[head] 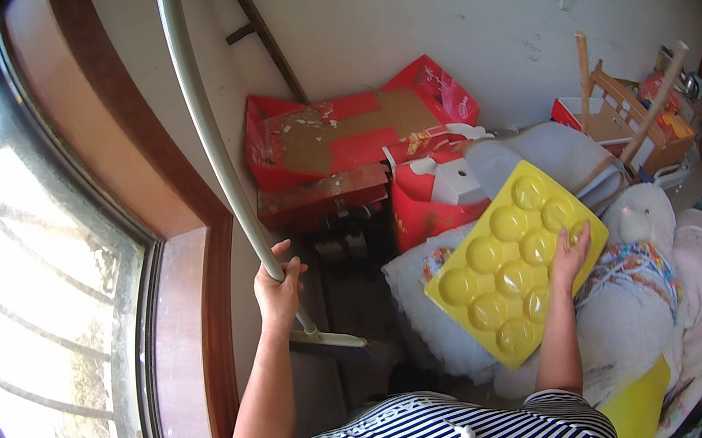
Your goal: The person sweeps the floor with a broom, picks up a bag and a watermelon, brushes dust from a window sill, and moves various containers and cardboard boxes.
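My left hand [279, 293] is closed around the pale handle of a broom [212, 137], left of centre. The broom's head [330, 339] hangs low over the dark floor. On the right, my right hand [569, 251] lies on a yellow plastic tray with round hollows [493, 260], near its right edge; whether the fingers grip it cannot be told. The tray lies tilted over a white fluffy item [427, 315] and beside a white plush toy [645, 213] that has a multicoloured yarn scarf [646, 266].
A barred window [37, 313] with a wooden frame [217, 316] stands close on my left. Ahead are an opened red cardboard box [350, 113], a red bag [415, 197] and a grey cloth item [529, 155]. At the right stands a wooden frame [634, 95] among clutter.
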The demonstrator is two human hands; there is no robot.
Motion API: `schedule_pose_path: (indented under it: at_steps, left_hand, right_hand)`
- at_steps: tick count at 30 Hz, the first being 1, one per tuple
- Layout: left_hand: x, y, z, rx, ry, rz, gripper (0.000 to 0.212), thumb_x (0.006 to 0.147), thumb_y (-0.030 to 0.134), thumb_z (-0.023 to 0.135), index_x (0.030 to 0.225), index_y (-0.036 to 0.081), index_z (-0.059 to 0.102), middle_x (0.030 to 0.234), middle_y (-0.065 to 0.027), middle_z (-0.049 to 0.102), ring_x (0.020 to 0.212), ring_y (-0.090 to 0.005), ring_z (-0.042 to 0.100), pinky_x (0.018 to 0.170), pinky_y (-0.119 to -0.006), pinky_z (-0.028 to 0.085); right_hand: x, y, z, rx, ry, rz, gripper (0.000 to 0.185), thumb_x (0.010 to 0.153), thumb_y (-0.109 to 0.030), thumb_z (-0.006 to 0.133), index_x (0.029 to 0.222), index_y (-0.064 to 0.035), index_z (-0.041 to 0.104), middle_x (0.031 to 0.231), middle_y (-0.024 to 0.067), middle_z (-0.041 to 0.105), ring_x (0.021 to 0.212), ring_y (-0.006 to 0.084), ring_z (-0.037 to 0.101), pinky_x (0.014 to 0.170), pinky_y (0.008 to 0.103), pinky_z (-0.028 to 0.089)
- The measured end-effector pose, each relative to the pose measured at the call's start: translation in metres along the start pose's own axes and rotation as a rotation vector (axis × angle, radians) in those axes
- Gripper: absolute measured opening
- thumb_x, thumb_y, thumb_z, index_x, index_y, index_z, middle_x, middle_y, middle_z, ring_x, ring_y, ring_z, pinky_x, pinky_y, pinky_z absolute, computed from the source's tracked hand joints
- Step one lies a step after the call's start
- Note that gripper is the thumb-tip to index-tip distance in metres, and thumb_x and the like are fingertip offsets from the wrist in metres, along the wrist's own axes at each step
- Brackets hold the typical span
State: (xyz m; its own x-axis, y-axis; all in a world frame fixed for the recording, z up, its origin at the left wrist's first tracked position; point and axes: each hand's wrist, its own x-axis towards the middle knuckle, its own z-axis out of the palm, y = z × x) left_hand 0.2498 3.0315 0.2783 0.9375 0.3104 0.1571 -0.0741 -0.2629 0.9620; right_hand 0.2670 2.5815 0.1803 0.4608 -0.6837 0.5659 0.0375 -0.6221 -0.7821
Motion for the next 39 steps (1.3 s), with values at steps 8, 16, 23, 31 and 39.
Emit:
schedule_pose_path:
  at_steps: [8,16,23,31,39]
  left_hand:
    - [0.134,-0.057,0.012,0.148,0.288,0.09,0.029,0.073,0.008,0.056,0.1,0.001,0.05,0.09,-0.0077,0.052,0.077,-0.0117,0.051,0.065,-0.024,0.042]
    - [0.255,-0.09,0.036,0.286,0.411,0.141,0.041,0.073,0.013,0.056,0.109,-0.001,0.044,0.119,-0.0183,0.035,0.104,-0.0273,0.041,0.083,-0.033,0.036]
    - [0.325,-0.16,0.035,0.424,0.394,-0.001,0.038,0.067,0.022,0.061,0.099,0.003,0.055,0.104,-0.0248,0.045,0.105,-0.035,0.038,0.089,-0.037,0.029]
    - [0.312,-0.136,0.052,0.529,0.4,0.006,0.028,0.066,0.014,0.057,0.092,0.003,0.057,0.097,-0.0234,0.048,0.097,-0.0343,0.043,0.085,-0.038,0.033]
    - [0.262,-0.096,0.048,0.539,0.413,-0.035,0.035,0.067,0.014,0.054,0.101,0.004,0.052,0.107,-0.0215,0.043,0.102,-0.0337,0.04,0.086,-0.037,0.033]
  right_hand:
    - [0.106,-0.033,0.259,0.483,-0.52,0.768,0.062,0.074,-0.029,0.057,0.12,0.0018,0.03,0.115,0.0181,0.04,0.104,0.0228,0.041,0.087,0.0312,0.033]
    - [0.213,0.078,0.396,0.078,-0.616,0.481,0.051,0.068,-0.036,0.06,0.102,-0.0001,0.049,0.096,0.0123,0.054,0.08,0.0234,0.052,0.068,0.0341,0.04]
    - [0.228,0.064,0.424,0.017,-0.632,0.922,0.032,0.077,-0.019,0.053,0.106,-0.0064,0.047,0.099,0.011,0.049,0.084,0.0288,0.047,0.067,0.0431,0.045]
    - [0.241,0.019,0.39,0.091,-0.682,0.6,0.023,0.079,-0.018,0.05,0.099,-0.0067,0.049,0.088,0.0081,0.054,0.075,0.0217,0.053,0.057,0.0359,0.049]
    - [0.266,-0.078,0.296,0.266,-0.715,0.53,0.023,0.079,-0.02,0.05,0.098,-0.0068,0.047,0.078,0.0086,0.056,0.064,0.0204,0.056,0.059,0.0368,0.048]
